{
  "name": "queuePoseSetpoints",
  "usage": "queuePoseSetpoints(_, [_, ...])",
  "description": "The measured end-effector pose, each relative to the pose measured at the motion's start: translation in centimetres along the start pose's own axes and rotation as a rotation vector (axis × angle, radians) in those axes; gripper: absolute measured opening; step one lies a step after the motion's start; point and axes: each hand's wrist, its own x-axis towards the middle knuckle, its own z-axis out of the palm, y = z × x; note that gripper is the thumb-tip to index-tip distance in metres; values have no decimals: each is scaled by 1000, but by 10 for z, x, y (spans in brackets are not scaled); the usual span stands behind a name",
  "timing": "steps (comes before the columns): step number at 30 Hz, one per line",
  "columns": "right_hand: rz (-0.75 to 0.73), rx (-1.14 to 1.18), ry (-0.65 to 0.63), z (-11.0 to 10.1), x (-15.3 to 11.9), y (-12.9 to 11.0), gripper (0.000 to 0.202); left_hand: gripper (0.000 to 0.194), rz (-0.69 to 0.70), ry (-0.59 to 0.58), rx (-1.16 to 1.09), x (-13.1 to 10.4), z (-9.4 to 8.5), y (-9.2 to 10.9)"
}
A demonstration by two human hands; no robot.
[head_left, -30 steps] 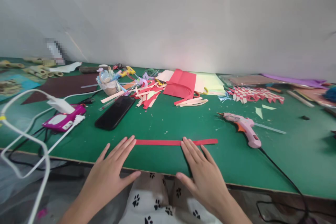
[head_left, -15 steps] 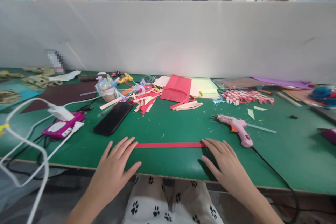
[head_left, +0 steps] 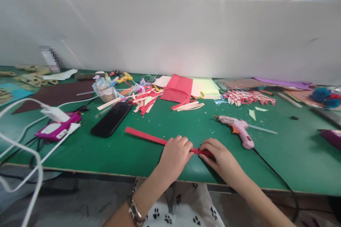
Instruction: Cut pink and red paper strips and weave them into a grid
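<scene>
A long red paper strip (head_left: 145, 135) runs across the front of the green table, its free end raised a little at the left. My left hand (head_left: 176, 156) is closed round the strip near its middle, fingers pinched. Close beside it, my right hand (head_left: 220, 156) grips the strip's right part between thumb and fingers. The right end is mostly hidden by that hand. To the right of my hands lies a pink glue gun (head_left: 239, 127) with a clear glue stick in its back.
A black phone (head_left: 111, 120) and a purple power strip (head_left: 57, 126) with white cables lie at left. Behind are cut paper strips (head_left: 145, 101), red paper sheets (head_left: 177, 88) and red-white woven paper (head_left: 247, 97). A grey partition (head_left: 170, 35) stands at the back.
My left hand has moved right from the strip's left end to near its middle and closed on it. The right hand has closed too. The strip's left end now slants up.
</scene>
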Motion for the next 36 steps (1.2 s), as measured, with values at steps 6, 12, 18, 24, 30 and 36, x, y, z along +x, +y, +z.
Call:
queuePoseSetpoints(6, [76, 95, 47, -3, -7, 9, 15, 12, 19, 43, -42, 1, 2, -7])
queuePoseSetpoints(12, [97, 51, 57, 2, -3, 8, 18, 13, -58, 17, -177, 3, 5, -8])
queuePoseSetpoints(18, [116, 25, 89, 5, -3, 9, 19, 11, -113, -11, -149, 6, 5, -5])
queuePoseSetpoints(24, [115, -23, 132, 7, -3, 11, 19, 14, -93, 2, -132, 7, 5, -7])
queuePoseSetpoints(30, [115, 1, 112, 7, -2, 11, 18, 11, -86, -15, -95, 5, -1, -15])
queuePoseSetpoints(36, [129, -16, 79, 6, -2, 12, 17, 11, -67, -21, -120, -13, -9, -46])
